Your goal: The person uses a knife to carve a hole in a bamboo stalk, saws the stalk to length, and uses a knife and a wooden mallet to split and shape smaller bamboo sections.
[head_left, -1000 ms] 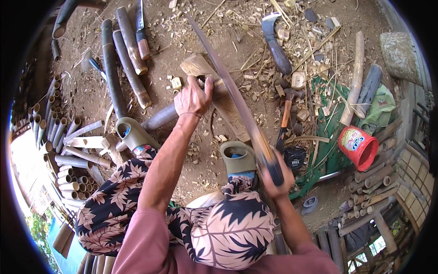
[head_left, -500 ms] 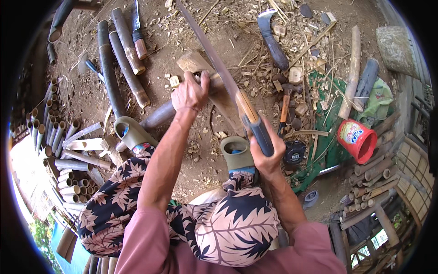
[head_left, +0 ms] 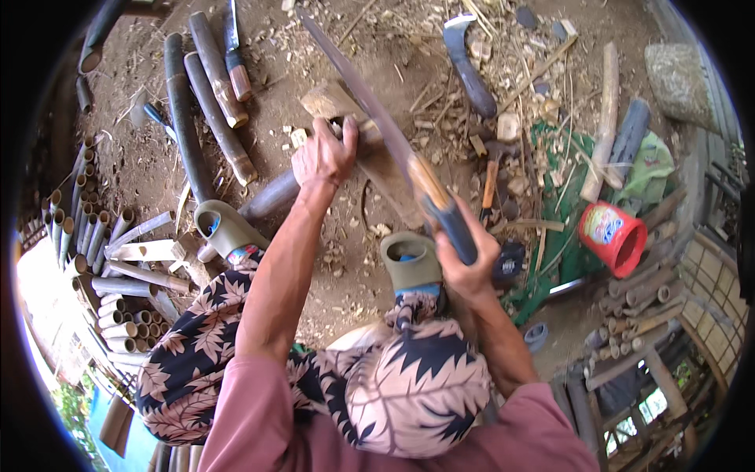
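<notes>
A dark bamboo pole lies slantwise from beside my left shoe to a wooden block, where its far end rests. My left hand is closed round the pole close to the block. In my right hand is the dark-and-wood handle of a handsaw, and the long blade points away to the upper left. It crosses the pole just right of my left hand. Whether the teeth are in the bamboo I cannot tell.
Bamboo lengths and a knife lie at the far left. A billhook and a hammer lie ahead among wood chips. At right are a red bucket, a tape measure and green netting.
My right hand has drawn the saw slightly back and to the right. My left hand keeps its hold on the bamboo pole.
</notes>
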`<act>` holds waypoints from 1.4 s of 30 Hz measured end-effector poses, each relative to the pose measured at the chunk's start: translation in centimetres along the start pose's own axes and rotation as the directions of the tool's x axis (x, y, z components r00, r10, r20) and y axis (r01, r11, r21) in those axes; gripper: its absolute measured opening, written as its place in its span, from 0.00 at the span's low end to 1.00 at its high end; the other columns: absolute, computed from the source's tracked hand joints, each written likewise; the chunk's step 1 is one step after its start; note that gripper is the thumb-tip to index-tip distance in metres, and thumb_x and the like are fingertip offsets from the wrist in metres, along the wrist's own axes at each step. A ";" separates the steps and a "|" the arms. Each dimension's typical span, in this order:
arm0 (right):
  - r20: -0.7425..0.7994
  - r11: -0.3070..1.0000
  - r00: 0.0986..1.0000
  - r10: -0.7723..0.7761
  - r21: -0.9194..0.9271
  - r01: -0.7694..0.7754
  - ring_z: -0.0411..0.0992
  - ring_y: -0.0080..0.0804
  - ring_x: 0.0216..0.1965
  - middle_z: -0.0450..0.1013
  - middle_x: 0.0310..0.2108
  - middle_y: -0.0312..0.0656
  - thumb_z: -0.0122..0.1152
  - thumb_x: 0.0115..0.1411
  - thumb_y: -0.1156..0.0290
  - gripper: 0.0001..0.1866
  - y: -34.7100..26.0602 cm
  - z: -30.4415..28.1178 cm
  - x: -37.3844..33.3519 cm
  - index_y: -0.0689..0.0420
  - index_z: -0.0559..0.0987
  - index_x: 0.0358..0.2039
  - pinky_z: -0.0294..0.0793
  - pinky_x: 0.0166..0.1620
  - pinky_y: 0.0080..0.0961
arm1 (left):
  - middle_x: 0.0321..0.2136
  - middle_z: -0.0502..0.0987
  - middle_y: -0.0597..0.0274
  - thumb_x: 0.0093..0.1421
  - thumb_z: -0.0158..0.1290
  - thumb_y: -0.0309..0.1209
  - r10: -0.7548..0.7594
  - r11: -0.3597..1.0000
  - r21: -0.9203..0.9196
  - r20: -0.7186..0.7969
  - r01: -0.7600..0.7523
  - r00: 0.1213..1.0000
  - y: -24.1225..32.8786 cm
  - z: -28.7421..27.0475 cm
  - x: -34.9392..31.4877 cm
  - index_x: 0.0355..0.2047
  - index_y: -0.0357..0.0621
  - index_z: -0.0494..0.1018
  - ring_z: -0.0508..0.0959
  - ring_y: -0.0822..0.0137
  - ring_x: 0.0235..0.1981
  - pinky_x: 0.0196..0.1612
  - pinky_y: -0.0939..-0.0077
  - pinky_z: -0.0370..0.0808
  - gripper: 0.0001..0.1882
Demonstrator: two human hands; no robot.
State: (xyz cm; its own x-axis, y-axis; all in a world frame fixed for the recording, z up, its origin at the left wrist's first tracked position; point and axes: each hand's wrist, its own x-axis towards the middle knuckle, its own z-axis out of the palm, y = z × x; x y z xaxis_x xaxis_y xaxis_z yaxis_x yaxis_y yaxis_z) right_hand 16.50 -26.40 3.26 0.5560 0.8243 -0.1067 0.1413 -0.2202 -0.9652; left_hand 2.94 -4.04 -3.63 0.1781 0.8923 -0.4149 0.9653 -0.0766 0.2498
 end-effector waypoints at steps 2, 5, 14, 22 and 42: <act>0.131 0.939 0.989 -0.074 -0.324 0.113 0.81 0.38 0.30 0.80 0.33 0.52 0.63 0.49 0.78 0.30 -0.5 -5.9 -5.8 0.68 0.73 0.55 0.79 0.35 0.29 | 0.30 0.78 0.30 0.64 0.38 0.62 -0.021 1.000 -0.001 -0.017 0.021 1.000 -0.9 -0.2 0.5 0.41 0.35 0.69 0.80 0.35 0.36 0.43 0.48 0.75 0.36; 0.157 0.939 0.977 0.145 -0.332 -0.086 0.82 0.40 0.34 0.80 0.36 0.56 0.61 0.49 0.78 0.28 -0.6 -11.7 -13.5 0.70 0.74 0.54 0.79 0.38 0.31 | 0.30 0.78 0.30 0.64 0.37 0.61 -0.048 0.999 0.024 -0.014 0.048 0.999 -0.9 -0.5 0.0 0.40 0.34 0.69 0.80 0.35 0.35 0.42 0.47 0.74 0.36; 0.095 0.961 0.995 0.039 -0.277 -0.011 0.79 0.29 0.29 0.79 0.32 0.49 0.61 0.52 0.78 0.26 0.2 -4.4 -4.2 0.69 0.74 0.53 0.77 0.34 0.26 | 0.31 0.78 0.29 0.64 0.37 0.62 -0.021 1.000 -0.009 -0.026 0.021 0.999 -0.8 -0.6 0.8 0.40 0.35 0.69 0.79 0.34 0.36 0.43 0.47 0.74 0.36; 0.079 0.990 0.997 0.013 -0.144 -0.002 0.80 0.29 0.35 0.79 0.36 0.51 0.60 0.51 0.79 0.27 2.8 -1.1 -1.1 0.70 0.73 0.54 0.78 0.39 0.26 | 0.32 0.78 0.29 0.65 0.36 0.61 -0.001 1.000 0.024 0.011 0.001 1.000 0.1 -0.7 1.0 0.41 0.32 0.71 0.80 0.36 0.38 0.45 0.47 0.74 0.37; 0.047 0.324 0.943 -0.329 -0.932 0.159 0.72 0.52 0.44 0.72 0.45 0.52 0.67 0.55 0.60 0.34 6.7 -15.3 12.5 0.60 0.70 0.60 0.71 0.45 0.42 | 0.51 0.70 0.41 0.53 0.62 0.45 0.033 0.947 0.319 -0.213 0.038 0.977 -11.9 -9.6 15.8 0.54 0.34 0.63 0.72 0.44 0.55 0.51 0.54 0.76 0.36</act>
State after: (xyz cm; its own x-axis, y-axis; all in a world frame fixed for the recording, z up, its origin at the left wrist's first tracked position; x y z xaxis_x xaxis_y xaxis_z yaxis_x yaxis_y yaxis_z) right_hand 36.97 -25.53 -0.89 0.4395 0.8743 0.2058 0.8982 -0.4263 -0.1071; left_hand -7.61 15.24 -4.78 0.1648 0.9636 -0.2106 0.9818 -0.1806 -0.0581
